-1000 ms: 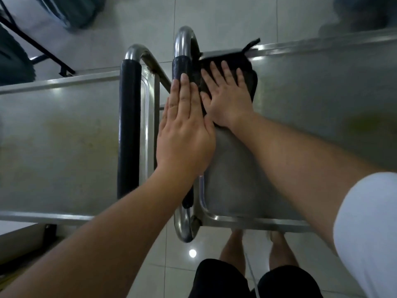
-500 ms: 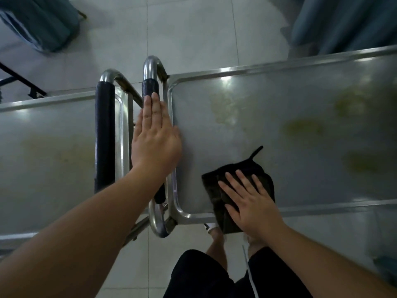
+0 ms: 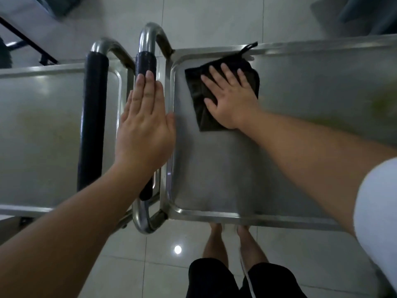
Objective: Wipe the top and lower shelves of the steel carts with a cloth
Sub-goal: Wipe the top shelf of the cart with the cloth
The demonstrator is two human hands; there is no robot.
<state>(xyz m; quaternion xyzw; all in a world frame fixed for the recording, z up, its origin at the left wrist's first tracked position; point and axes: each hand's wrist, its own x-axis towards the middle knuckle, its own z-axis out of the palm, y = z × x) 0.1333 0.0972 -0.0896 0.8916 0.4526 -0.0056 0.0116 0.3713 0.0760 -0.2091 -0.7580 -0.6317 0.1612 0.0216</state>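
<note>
Two steel carts stand side by side, seen from above. A dark cloth (image 3: 198, 100) lies flat in the far left corner of the right cart's top shelf (image 3: 225, 173). My right hand (image 3: 233, 100) presses on the cloth, palm down with fingers spread. My left hand (image 3: 146, 125) lies flat, fingers straight and together, on the black-wrapped handle (image 3: 146, 61) of the right cart. Yellowish stains show on the right part of this shelf (image 3: 382, 102). The left cart's top shelf (image 3: 43, 130) also has faint yellowish marks. The lower shelves are hidden.
The left cart's black-wrapped handle (image 3: 92, 117) runs close beside the right cart's handle. My legs and feet (image 3: 232, 239) stand on the tiled floor at the right cart's near rim (image 3: 214, 215). A dark metal frame (image 3: 28, 41) sits on the floor at the far left.
My right hand has slid the cloth from the shelf's near edge to its far left corner. My left hand stays flat on the handle.
</note>
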